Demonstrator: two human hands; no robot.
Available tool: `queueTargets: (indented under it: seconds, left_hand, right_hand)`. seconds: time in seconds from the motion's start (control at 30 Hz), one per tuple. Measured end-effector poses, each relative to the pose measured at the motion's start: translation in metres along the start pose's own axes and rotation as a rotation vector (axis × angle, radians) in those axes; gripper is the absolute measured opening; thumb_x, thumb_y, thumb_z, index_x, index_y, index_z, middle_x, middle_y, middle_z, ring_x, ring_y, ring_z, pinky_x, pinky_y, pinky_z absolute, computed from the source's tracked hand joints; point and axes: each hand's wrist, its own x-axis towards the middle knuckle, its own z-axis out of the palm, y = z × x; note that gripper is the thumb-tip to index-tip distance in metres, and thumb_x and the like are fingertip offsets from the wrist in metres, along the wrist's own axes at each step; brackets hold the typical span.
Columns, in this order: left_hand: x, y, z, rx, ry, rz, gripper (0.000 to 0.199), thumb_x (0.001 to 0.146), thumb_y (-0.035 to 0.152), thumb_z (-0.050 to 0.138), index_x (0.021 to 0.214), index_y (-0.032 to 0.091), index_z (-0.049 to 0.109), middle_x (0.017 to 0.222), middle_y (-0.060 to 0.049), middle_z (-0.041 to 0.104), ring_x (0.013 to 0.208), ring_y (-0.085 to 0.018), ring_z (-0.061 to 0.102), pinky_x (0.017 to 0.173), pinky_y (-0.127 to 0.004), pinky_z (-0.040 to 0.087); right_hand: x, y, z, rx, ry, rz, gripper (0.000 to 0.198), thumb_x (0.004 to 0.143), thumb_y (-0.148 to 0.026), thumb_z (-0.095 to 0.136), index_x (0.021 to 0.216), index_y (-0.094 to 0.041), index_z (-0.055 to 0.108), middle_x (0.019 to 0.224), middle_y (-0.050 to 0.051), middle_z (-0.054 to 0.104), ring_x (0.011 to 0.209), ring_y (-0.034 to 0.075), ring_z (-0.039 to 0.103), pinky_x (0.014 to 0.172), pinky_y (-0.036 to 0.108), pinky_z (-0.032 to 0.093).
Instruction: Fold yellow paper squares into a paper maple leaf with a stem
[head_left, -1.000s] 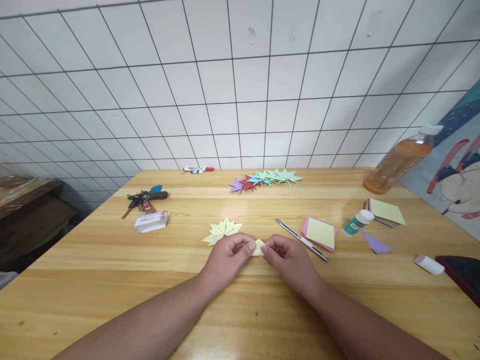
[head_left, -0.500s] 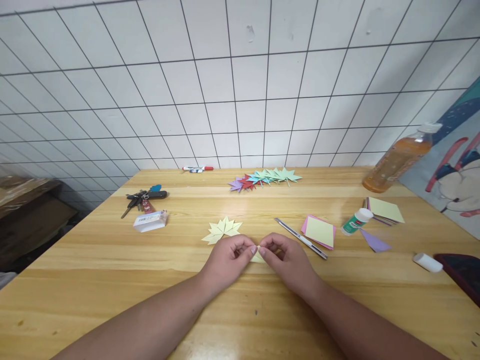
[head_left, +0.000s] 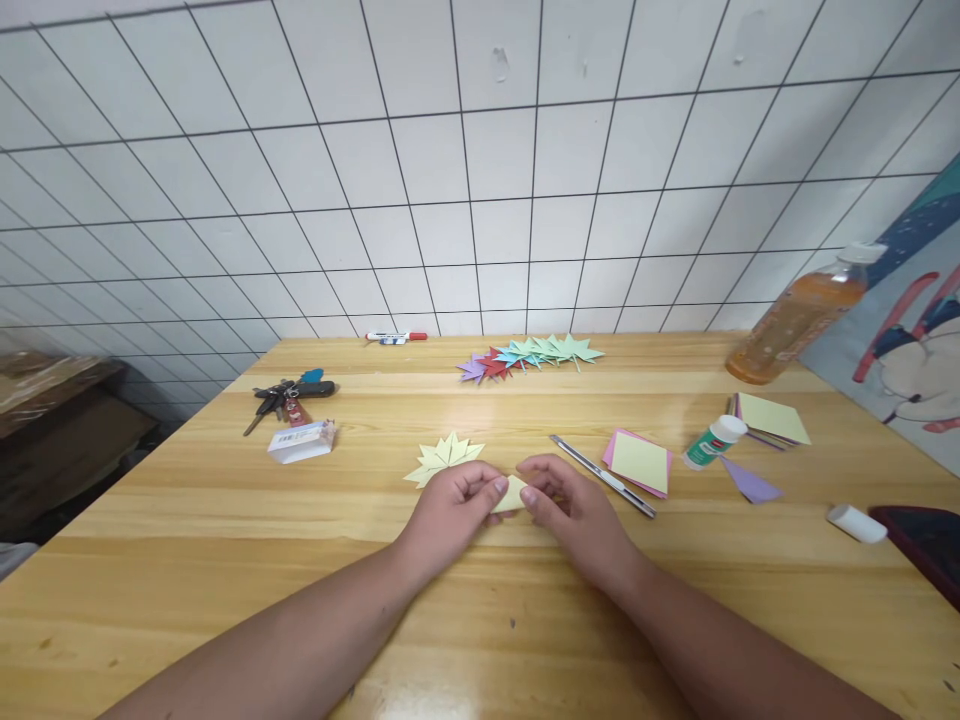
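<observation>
A small folded piece of pale yellow paper (head_left: 511,496) is held between my two hands, just above the table. My left hand (head_left: 454,506) pinches its left side between thumb and fingers. On the other side, my right hand (head_left: 574,508) has its thumb on the paper's right edge, its fingers curled behind. Beyond my left hand lies a yellow paper leaf (head_left: 448,456) with pointed tips, its near part hidden by that hand. To the right of my right hand are a slim utility knife (head_left: 606,478) and a stack of square yellow and pink paper (head_left: 640,464).
Finished paper leaves (head_left: 534,354) overlap near the wall. At right are a glue stick (head_left: 714,443), its white cap (head_left: 856,524), a purple paper triangle (head_left: 750,482), more paper squares (head_left: 772,418) and a bottle (head_left: 795,318). Keys (head_left: 289,396), a small box (head_left: 302,441) and markers (head_left: 395,338) sit left.
The fingertips, which met at the top of the paper, have moved apart to its sides. More of the yellow paper's face shows now. Everything else on the table stays in place.
</observation>
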Motion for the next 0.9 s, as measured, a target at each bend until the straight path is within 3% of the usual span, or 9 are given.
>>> queueTargets:
  seconds: [0.17,0.43,0.5,0.6,0.7,0.8,0.9]
  left_hand:
    - [0.001,0.000,-0.002,0.006,0.041,0.022,0.025,0.079,0.038,0.056,0.073,0.014,0.058,0.057,0.002,0.053,0.053,-0.010,0.047,0.051,-0.020,0.038]
    - [0.000,-0.002,-0.001,0.064,0.002,0.063,0.026,0.078,0.035,0.057,0.064,0.014,0.058,0.055,0.002,0.054,0.052,-0.009,0.046,0.052,-0.019,0.036]
    - [0.001,-0.001,-0.002,0.007,0.020,0.031,0.026,0.078,0.037,0.058,0.067,0.014,0.059,0.055,0.002,0.056,0.050,-0.009,0.047,0.050,-0.019,0.037]
    - [0.003,-0.001,-0.005,-0.080,0.075,-0.007,0.027,0.077,0.040,0.058,0.070,0.014,0.060,0.055,0.001,0.058,0.048,-0.010,0.049,0.049,-0.020,0.040]
    - [0.002,-0.001,-0.007,-0.114,0.073,0.003,0.029,0.077,0.042,0.060,0.071,0.014,0.062,0.056,0.000,0.059,0.046,-0.008,0.047,0.048,-0.019,0.038]
    - [0.001,0.000,-0.007,-0.140,0.018,-0.002,0.030,0.078,0.043,0.059,0.071,0.014,0.062,0.055,0.000,0.058,0.041,-0.006,0.039,0.042,-0.018,0.030]
    - [0.001,-0.001,-0.007,-0.167,-0.027,-0.016,0.030,0.077,0.043,0.060,0.071,0.014,0.061,0.052,0.002,0.055,0.042,-0.006,0.037,0.041,-0.017,0.025]
  right_hand:
    - [0.002,0.003,0.000,-0.046,0.028,0.069,0.020,0.081,-0.035,0.053,0.071,-0.018,0.054,0.060,-0.004,0.050,0.054,0.010,0.046,0.051,0.021,0.037]
    - [0.003,0.004,-0.002,0.008,0.044,0.073,0.019,0.082,-0.034,0.051,0.071,-0.019,0.051,0.060,-0.004,0.046,0.055,0.011,0.045,0.050,0.022,0.036]
    - [0.001,0.003,-0.002,0.056,0.059,0.017,0.013,0.082,-0.033,0.051,0.088,-0.021,0.050,0.067,-0.004,0.048,0.058,0.011,0.047,0.051,0.022,0.038]
    - [-0.005,0.000,-0.002,-0.009,0.114,-0.138,0.029,0.081,-0.024,0.053,0.107,-0.025,0.041,0.067,-0.006,0.044,0.056,0.010,0.045,0.051,0.021,0.037]
    - [-0.010,-0.001,-0.001,-0.204,0.015,-0.276,0.030,0.080,-0.015,0.050,0.107,-0.026,0.044,0.063,-0.007,0.044,0.053,0.010,0.043,0.052,0.021,0.036]
    - [-0.012,-0.003,0.000,-0.393,-0.113,-0.343,0.028,0.080,-0.012,0.048,0.104,-0.027,0.051,0.074,-0.003,0.054,0.062,0.012,0.050,0.059,0.024,0.039]
    - [-0.010,-0.004,-0.001,-0.514,-0.110,-0.378,0.021,0.082,-0.012,0.047,0.094,-0.026,0.057,0.080,0.000,0.059,0.073,0.015,0.053,0.065,0.027,0.039]
